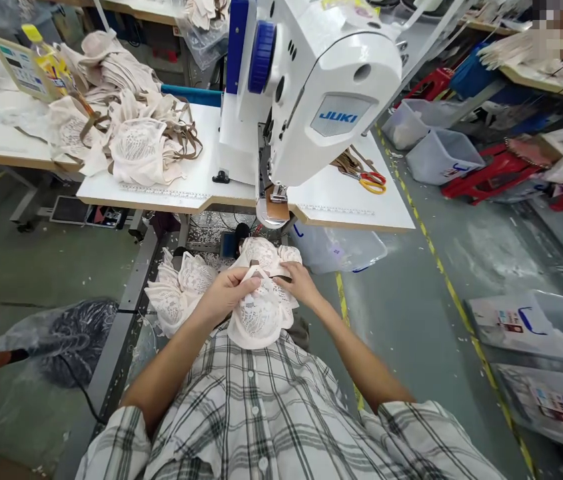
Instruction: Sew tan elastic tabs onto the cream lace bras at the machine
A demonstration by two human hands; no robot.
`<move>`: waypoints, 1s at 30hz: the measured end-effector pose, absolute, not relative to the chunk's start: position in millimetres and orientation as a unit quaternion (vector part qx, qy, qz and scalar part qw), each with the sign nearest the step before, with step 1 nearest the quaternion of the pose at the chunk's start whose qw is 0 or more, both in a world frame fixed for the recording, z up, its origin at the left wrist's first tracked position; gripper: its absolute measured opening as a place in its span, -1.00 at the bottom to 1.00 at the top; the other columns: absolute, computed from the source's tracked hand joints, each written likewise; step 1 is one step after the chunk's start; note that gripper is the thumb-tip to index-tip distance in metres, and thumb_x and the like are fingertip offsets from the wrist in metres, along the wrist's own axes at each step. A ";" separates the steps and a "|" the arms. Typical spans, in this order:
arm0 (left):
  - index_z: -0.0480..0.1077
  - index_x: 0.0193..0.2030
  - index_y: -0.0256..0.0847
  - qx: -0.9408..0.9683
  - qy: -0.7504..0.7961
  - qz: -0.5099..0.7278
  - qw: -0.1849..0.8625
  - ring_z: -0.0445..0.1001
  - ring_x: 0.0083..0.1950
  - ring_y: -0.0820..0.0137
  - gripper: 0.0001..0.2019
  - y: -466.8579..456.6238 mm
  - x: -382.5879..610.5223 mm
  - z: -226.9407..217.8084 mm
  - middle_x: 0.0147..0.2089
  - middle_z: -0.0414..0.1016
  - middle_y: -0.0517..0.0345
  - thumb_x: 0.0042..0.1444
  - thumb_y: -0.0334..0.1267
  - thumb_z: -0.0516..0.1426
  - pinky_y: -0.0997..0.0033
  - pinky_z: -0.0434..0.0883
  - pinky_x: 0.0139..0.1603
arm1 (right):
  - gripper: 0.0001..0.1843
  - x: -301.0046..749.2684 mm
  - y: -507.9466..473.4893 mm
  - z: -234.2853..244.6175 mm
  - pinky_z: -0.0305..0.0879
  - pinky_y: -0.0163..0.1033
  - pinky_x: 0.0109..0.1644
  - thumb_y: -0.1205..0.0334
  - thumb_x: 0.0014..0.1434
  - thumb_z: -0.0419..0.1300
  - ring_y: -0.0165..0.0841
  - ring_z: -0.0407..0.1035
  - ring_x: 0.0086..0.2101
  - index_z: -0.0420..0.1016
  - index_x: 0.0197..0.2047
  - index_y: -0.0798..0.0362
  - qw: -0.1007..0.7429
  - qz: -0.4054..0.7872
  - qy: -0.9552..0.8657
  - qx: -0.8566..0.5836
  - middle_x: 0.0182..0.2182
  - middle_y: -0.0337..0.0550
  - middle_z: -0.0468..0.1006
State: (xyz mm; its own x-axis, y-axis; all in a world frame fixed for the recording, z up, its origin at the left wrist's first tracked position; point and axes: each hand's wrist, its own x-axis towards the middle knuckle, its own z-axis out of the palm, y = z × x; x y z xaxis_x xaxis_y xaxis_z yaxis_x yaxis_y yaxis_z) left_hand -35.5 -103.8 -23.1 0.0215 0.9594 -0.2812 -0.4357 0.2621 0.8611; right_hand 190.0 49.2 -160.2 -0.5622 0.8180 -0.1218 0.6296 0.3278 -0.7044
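Note:
Over my lap lies a pale lace bra [260, 317], its cups spread between my hands. My left hand [234, 288] pinches the top edge of the near cup, thumb on top. Fingers of my right hand [300, 283] close on the bra's other side, by a short dark strap piece. More pale lace bras [176, 290] hang bunched to the left of my left hand. Beyond my hands stands a white sewing machine [321, 107], with its presser foot [278, 195] above the table's front edge.
On the white sewing table [196, 180], a heap of lace bras [136, 147] with brown straps lies left of the machine. Scissors [372, 181] with red and yellow handles lie at right beside brown straps. Plastic bins [444, 157] and red stools [498, 170] stand on the floor at right.

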 end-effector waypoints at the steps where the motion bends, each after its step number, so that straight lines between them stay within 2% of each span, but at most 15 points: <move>1: 0.56 -0.21 -0.28 0.289 0.456 0.533 0.652 0.45 -0.32 0.41 -0.67 -101.4 -35.7 -22.0 -0.35 0.52 0.12 0.05 -0.03 0.31 0.45 0.37 -0.27 | -0.42 188.1 49.4 -162.5 0.07 0.19 0.27 -0.13 0.06 0.29 0.07 0.24 0.14 0.47 0.04 0.08 0.124 0.364 -0.811 -0.441 0.09 0.19 0.39; 4: 0.55 -0.27 -0.28 0.287 0.468 0.526 0.649 0.45 -0.32 0.42 -0.70 -91.3 -33.8 -19.1 -0.35 0.52 0.13 0.06 -0.03 0.30 0.47 0.35 -0.29 | -0.65 181.0 50.3 -160.8 0.01 0.13 0.29 -0.06 0.06 0.30 0.01 0.22 0.13 0.52 -0.23 0.04 0.115 0.383 -0.821 -0.407 0.03 0.10 0.41; 6: 0.55 -0.30 -0.27 0.290 0.476 0.522 0.645 0.45 -0.29 0.42 -0.71 -82.8 -35.8 -17.7 -0.33 0.53 0.13 0.07 -0.04 0.29 0.48 0.36 -0.27 | -0.70 179.5 51.8 -155.3 0.05 0.04 0.25 -0.04 0.07 0.30 -0.07 0.27 0.06 0.46 -0.39 0.03 0.114 0.412 -0.818 -0.385 -0.07 0.03 0.44; 8: 0.54 -0.29 -0.27 0.300 0.493 0.510 0.638 0.46 -0.30 0.40 -0.70 -73.2 -46.4 -16.2 -0.33 0.53 0.12 0.06 -0.03 0.29 0.47 0.36 -0.27 | -0.67 183.4 54.6 -146.2 0.19 -0.06 0.09 -0.05 0.14 0.24 -0.20 0.34 -0.15 0.37 -0.43 0.02 0.121 0.447 -0.801 -0.381 -0.27 -0.09 0.46; 10: 0.53 -0.23 -0.26 0.311 0.547 0.486 0.606 0.46 -0.33 0.37 -0.66 -61.0 -66.6 -13.7 -0.34 0.53 0.12 0.07 0.02 0.27 0.44 0.37 -0.30 | -0.64 192.3 58.1 -132.8 0.24 -0.16 -0.14 -0.09 0.23 0.13 -0.32 0.25 -0.38 0.28 -0.42 0.01 0.148 0.477 -0.767 -0.402 -0.45 -0.21 0.34; 12: 0.51 -0.13 -0.24 0.334 0.649 0.445 0.519 0.49 -0.28 0.27 -0.60 -43.2 -89.2 -10.7 -0.28 0.55 0.05 0.10 0.07 0.21 0.35 0.40 -0.26 | -0.60 201.7 60.3 -115.6 0.20 -0.23 -0.29 -0.12 0.32 -0.04 -0.37 0.15 -0.47 0.17 -0.40 -0.01 0.197 0.495 -0.727 -0.433 -0.51 -0.28 0.22; 14: 0.49 0.00 -0.26 0.384 0.760 0.382 0.360 0.49 -0.04 0.09 -0.53 -19.5 -100.9 -9.7 -0.07 0.56 -0.10 0.09 0.06 0.19 0.20 0.42 -0.07 | -0.59 205.8 59.5 -96.4 0.19 -0.27 -0.35 -0.15 0.36 -0.18 -0.39 0.14 -0.48 0.11 -0.35 -0.03 0.261 0.536 -0.664 -0.450 -0.48 -0.29 0.19; 16: 0.42 0.13 -0.30 0.419 0.792 0.373 0.241 0.33 0.24 -0.05 -0.38 5.0 -92.1 -14.2 0.21 0.40 -0.25 0.01 0.07 0.23 0.04 0.32 0.18 | -0.57 201.6 56.6 -77.3 0.18 -0.30 -0.37 -0.22 0.34 -0.17 -0.42 0.15 -0.48 0.11 -0.30 -0.03 0.315 0.630 -0.570 -0.422 -0.45 -0.30 0.21; 17: 0.40 0.16 -0.30 0.445 0.767 0.385 0.256 0.26 0.31 -0.06 -0.34 14.9 -80.4 -19.0 0.28 0.35 -0.25 -0.01 0.09 0.23 0.00 0.25 0.26 | -0.56 197.4 55.4 -68.3 0.17 -0.32 -0.37 -0.26 0.31 -0.10 -0.43 0.15 -0.48 0.13 -0.29 -0.03 0.324 0.683 -0.527 -0.389 -0.44 -0.30 0.22; 19: 0.43 0.13 -0.24 0.479 0.656 0.398 0.427 0.32 0.27 0.02 -0.37 27.3 -49.5 -32.2 0.22 0.43 -0.14 0.01 0.14 0.21 0.06 0.25 0.28 | -0.53 189.7 56.6 -52.5 0.17 -0.33 -0.33 -0.28 0.24 0.06 -0.44 0.18 -0.43 0.19 -0.29 0.00 0.308 0.754 -0.489 -0.311 -0.41 -0.29 0.25; 21: 0.55 -0.10 -0.24 0.411 0.584 0.381 0.587 0.46 0.06 0.09 -0.49 31.2 -21.3 -45.2 -0.02 0.58 -0.09 0.04 0.18 0.19 0.17 0.37 0.11 | -0.53 188.6 67.3 -41.7 0.16 -0.34 -0.31 -0.25 0.24 0.10 -0.45 0.21 -0.40 0.27 -0.30 0.03 0.255 0.767 -0.531 -0.254 -0.41 -0.27 0.30; 23: 0.55 -0.29 -0.28 0.387 0.573 0.368 0.622 0.49 -0.20 0.18 -0.47 31.6 -5.4 -52.0 -0.29 0.58 -0.03 0.04 0.24 0.17 0.26 0.42 -0.15 | -0.56 195.8 95.0 -37.0 0.18 -0.34 -0.30 -0.19 0.27 0.09 -0.44 0.27 -0.38 0.37 -0.28 0.06 0.181 0.743 -0.612 -0.201 -0.40 -0.24 0.40; 25: 0.54 -0.25 -0.28 0.368 0.576 0.371 0.629 0.47 -0.26 0.25 -0.49 32.0 -2.3 -50.0 -0.34 0.54 0.02 0.08 0.22 0.17 0.32 0.39 -0.20 | -0.60 206.3 145.8 -36.2 0.23 -0.33 -0.28 -0.13 0.29 0.09 -0.41 0.35 -0.36 0.48 -0.26 0.05 0.133 0.648 -0.719 -0.215 -0.37 -0.21 0.51; 28: 0.53 -0.16 -0.22 0.325 0.593 0.368 0.638 0.45 -0.22 0.26 -0.55 33.0 -8.8 -36.0 -0.30 0.53 0.05 0.06 0.15 0.24 0.32 0.38 -0.13 | -0.65 214.6 259.4 -32.9 0.31 -0.30 -0.21 -0.03 0.35 0.02 -0.36 0.43 -0.28 0.53 -0.18 0.00 0.173 0.326 -0.803 -0.468 -0.24 -0.16 0.59; 30: 0.53 -0.31 -0.22 0.324 0.624 0.354 0.617 0.42 -0.27 0.27 -0.55 31.9 -14.1 -24.8 -0.38 0.48 0.09 -0.01 0.19 0.26 0.35 0.36 -0.17 | -0.62 212.5 341.8 -26.1 0.29 -0.18 -0.04 0.09 0.39 -0.06 -0.24 0.40 -0.11 0.46 0.03 0.10 0.202 0.227 -0.779 -0.548 -0.02 0.05 0.52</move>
State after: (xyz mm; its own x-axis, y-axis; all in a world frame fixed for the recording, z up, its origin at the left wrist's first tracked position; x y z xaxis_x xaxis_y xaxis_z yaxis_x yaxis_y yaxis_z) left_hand -14.1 31.9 -24.8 -0.0283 0.8408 -0.5406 -0.0321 0.5398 0.8412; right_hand 212.5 341.8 -26.1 -0.3172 0.9461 0.0650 0.7626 0.2953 -0.5756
